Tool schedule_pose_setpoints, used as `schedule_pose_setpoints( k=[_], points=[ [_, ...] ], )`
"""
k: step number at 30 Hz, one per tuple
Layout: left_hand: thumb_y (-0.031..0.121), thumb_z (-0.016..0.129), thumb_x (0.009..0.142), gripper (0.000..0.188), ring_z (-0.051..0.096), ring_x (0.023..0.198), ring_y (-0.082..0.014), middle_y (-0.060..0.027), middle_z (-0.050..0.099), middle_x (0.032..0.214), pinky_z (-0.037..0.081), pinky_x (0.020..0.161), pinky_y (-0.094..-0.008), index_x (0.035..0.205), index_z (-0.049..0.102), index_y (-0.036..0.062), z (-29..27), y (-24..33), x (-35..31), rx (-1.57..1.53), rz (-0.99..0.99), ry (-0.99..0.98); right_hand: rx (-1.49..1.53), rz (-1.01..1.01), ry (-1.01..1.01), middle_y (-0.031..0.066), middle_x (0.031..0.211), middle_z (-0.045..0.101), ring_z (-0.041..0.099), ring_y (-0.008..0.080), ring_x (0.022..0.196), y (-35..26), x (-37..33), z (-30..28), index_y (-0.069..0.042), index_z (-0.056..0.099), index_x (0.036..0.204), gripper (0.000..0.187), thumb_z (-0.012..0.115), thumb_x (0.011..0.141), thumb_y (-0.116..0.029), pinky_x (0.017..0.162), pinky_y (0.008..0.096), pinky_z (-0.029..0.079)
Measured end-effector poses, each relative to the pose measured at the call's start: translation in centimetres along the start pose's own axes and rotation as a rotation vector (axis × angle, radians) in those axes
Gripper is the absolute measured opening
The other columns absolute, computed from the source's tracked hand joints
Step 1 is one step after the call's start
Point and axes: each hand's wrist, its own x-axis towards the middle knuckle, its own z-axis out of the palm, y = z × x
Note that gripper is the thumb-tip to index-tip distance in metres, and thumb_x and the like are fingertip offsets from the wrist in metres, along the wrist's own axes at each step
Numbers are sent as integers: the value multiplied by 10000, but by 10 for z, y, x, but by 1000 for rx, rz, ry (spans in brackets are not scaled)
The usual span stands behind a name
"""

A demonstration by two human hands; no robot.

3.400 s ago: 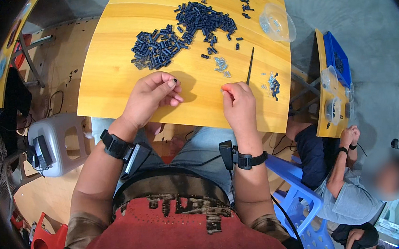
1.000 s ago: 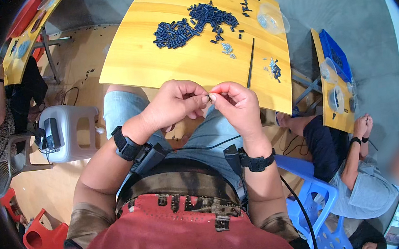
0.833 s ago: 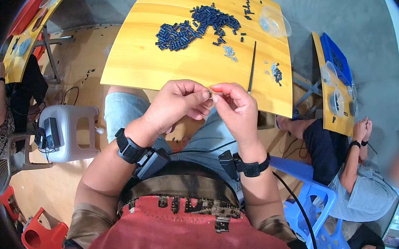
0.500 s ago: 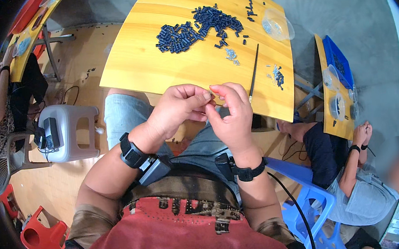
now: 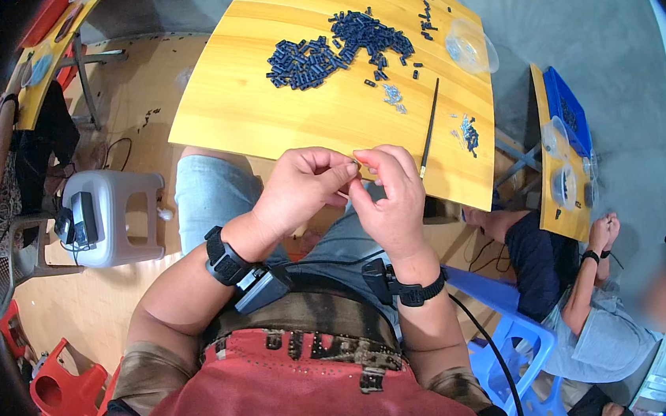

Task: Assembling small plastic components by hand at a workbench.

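Over the near edge of the yellow wooden table [image 5: 221, 107], my two hands meet fingertip to fingertip. My left hand [image 5: 306, 185] is closed in a pinch of thumb and forefinger on a small dark piece [image 5: 356, 162], mostly hidden by the fingers. Facing it, my right hand [image 5: 391, 195] is also closed, its thumb and forefinger at the same piece. Beyond them lies a heap of small black block-shaped parts [image 5: 304, 64]. Some tiny silvery parts [image 5: 393, 96] lie nearer. A thin black rod [image 5: 430, 124] rests to the right, beside a small mixed pile of dark and silvery bits [image 5: 470, 136].
A clear plastic tub [image 5: 468, 46] stands at the table's far right. On the right, a person [image 5: 597, 327] sits by another table with a blue tray [image 5: 566, 108]. A grey stool [image 5: 116, 219] is at left, a blue chair [image 5: 519, 342] at lower right.
Both hands stay together, with small finger shifts; the dark piece shows a little more between the fingertips. The whole view has shifted slightly, so the table sits a bit further right.
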Motion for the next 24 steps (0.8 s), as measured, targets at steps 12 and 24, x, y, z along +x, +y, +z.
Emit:
schedule_pose_setpoints(
  k=[12,24],
  points=[
    [232,592,897,200,574,558,-34,11,636,748,360,404,-143,920,646,41,-1,-2,-2,23,-11,17,10,2,-33,131,907,557,549,297,857,-1,-1,0,-9,590,926,276,645,656,16,748,361,465],
    [218,590,897,193,615,625,-34,6,649,779,355,411,-131,965,634,42,-3,-9,-3,-207,-44,-26,12,10,-31,133,915,558,553,298,856,3,-4,2,-10,589,928,286,664,652,-5,749,361,467]
  ],
)
